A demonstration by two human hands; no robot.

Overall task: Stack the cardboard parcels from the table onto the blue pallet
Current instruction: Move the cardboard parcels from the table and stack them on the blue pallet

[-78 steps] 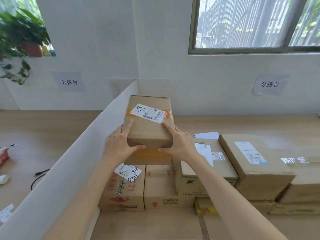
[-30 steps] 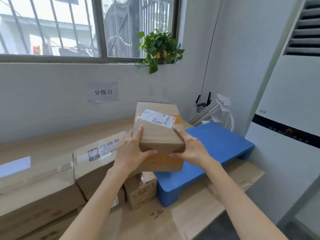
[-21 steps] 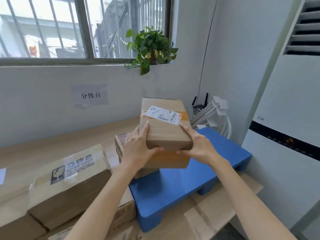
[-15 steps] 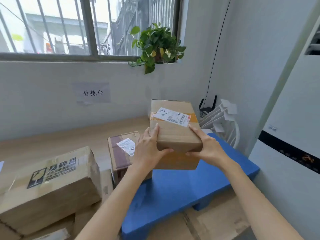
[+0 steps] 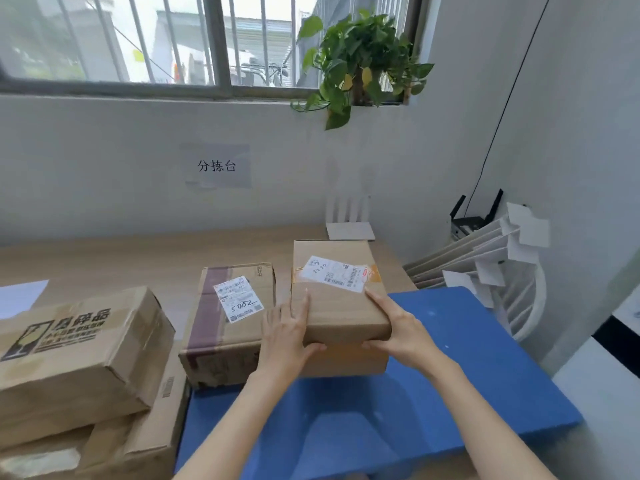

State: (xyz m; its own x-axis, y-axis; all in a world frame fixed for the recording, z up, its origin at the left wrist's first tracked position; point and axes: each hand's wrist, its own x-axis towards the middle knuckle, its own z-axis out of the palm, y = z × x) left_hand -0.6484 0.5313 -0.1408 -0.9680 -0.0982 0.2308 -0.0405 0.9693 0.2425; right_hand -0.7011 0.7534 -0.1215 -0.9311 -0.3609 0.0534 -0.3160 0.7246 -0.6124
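Parcel (image 5: pixel 341 308) now down over blue pallet (image 5: pixel 467 358), just beside labelled box (image 5: pixel 230 320), vs mid-air 0.5 s ago; left hand (image 5: pixel 287 336) & right hand (image 5: pixel 403 336) both gripping it; release prob. next.

The held parcel (image 5: pixel 341 306) hides whether it perhaps touches the blue pallet (image 5: pixel 467 358).

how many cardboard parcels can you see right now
4, maybe more hidden: the held parcel over the blue pallet, gripped by the left hand and right hand; the taped parcel beside it; the printed parcel left, atop a lower parcel.
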